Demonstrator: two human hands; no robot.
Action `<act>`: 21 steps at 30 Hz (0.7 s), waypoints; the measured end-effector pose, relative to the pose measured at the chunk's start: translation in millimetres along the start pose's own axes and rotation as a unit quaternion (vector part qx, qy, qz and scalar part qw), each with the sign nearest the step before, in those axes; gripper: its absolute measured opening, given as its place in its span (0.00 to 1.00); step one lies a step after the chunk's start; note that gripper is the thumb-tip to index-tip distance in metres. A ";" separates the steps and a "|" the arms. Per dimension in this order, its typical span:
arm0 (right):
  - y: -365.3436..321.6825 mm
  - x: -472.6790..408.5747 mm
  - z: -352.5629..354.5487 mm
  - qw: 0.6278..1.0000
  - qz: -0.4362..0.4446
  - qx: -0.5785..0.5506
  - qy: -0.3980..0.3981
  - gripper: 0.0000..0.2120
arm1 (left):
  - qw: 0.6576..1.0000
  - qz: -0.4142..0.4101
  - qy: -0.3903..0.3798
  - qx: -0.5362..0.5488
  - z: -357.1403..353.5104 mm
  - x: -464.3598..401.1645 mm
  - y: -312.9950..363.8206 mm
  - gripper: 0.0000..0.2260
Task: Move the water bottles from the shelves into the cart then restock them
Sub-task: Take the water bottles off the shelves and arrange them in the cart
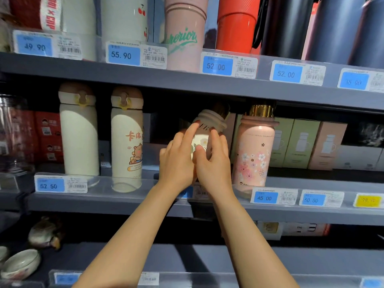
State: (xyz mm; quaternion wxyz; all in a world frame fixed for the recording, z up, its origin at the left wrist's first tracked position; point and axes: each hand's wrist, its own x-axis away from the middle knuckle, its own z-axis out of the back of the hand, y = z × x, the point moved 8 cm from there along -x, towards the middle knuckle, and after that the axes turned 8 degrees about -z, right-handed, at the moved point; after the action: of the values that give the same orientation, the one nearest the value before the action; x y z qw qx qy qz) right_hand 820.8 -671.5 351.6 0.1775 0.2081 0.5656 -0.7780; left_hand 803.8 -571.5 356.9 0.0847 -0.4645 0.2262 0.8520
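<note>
We have the floral bottle [204, 129] on the middle shelf [124, 201], tilted top-right, clasped between left hand [176, 161] and right hand [214, 163] (fingers curled round it), both equally near.

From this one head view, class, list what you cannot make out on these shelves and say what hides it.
1. Floral bottle: most of its body, hidden by the left hand and right hand.
2. Price tag behind the wrists: figure covered.
3. Yellow price tag: digits blurred.
4. Top-shelf bottles such as the orange bottle: lids cut off by the frame's top edge.
5. The cart: out of view.
</note>
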 end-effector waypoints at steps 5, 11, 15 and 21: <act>2.1 -3.4 1.8 1.000 0.014 -0.012 0.005 0.29 | 0.998 0.017 -0.035 0.058 3.7 -2.6 -5.7 0.33; 2.5 -0.5 1.2 0.998 0.047 -0.039 0.003 0.31 | 0.993 0.004 -0.041 0.107 10.7 5.6 -3.7 0.33; 5.1 -2.2 2.9 0.998 0.043 -0.048 0.014 0.33 | 0.990 0.009 -0.044 0.131 11.4 2.9 -7.4 0.35; 7.2 3.3 2.8 0.996 0.007 -0.074 0.049 0.37 | 0.987 -0.013 -0.072 0.142 14.8 -3.2 -9.3 0.38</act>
State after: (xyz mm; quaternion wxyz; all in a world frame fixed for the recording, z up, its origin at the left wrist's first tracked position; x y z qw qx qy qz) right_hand 821.4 -676.5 344.8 0.1696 0.2361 0.6284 -0.7215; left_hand 797.7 -556.2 363.6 0.1774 -0.3878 0.3319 0.8414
